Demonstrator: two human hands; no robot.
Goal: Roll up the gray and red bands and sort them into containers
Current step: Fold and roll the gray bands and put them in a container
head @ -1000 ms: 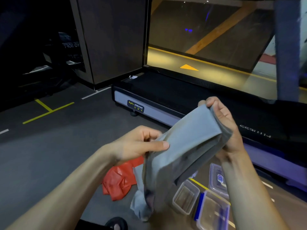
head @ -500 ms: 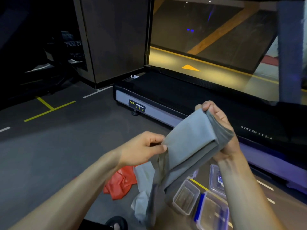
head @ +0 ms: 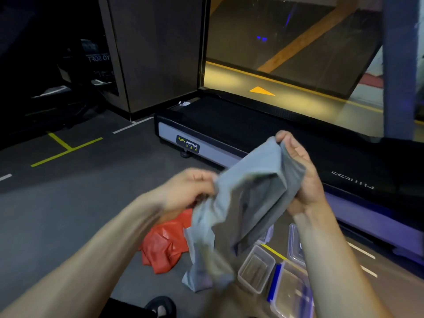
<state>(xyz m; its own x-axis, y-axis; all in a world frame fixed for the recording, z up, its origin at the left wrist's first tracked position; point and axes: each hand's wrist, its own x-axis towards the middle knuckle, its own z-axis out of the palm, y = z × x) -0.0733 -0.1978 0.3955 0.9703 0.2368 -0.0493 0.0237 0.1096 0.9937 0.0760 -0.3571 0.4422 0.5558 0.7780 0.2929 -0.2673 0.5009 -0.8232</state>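
Note:
A wide gray band (head: 250, 191) is held up in front of me, folded over itself, its loose end hanging down to the floor. My right hand (head: 300, 177) grips the folded top end, fingers curled over its edge. My left hand (head: 190, 191), blurred by motion, pinches the band's lower left edge. A crumpled red band (head: 165, 246) lies on the dark floor below my left hand. A small clear container (head: 257, 269) stands open on the floor at lower right, beside a larger clear container with blue clips (head: 291, 292).
A treadmill deck (head: 229, 127) with a grey side rail runs across the floor just beyond my hands. A clear lid (head: 296, 244) lies behind the containers. Yellow and white lines mark the floor. A sandalled foot (head: 160, 306) shows at the bottom edge.
My left hand has slid down and left along the gray band, bunching its lower part. My right hand has kept its grip on the folded top end.

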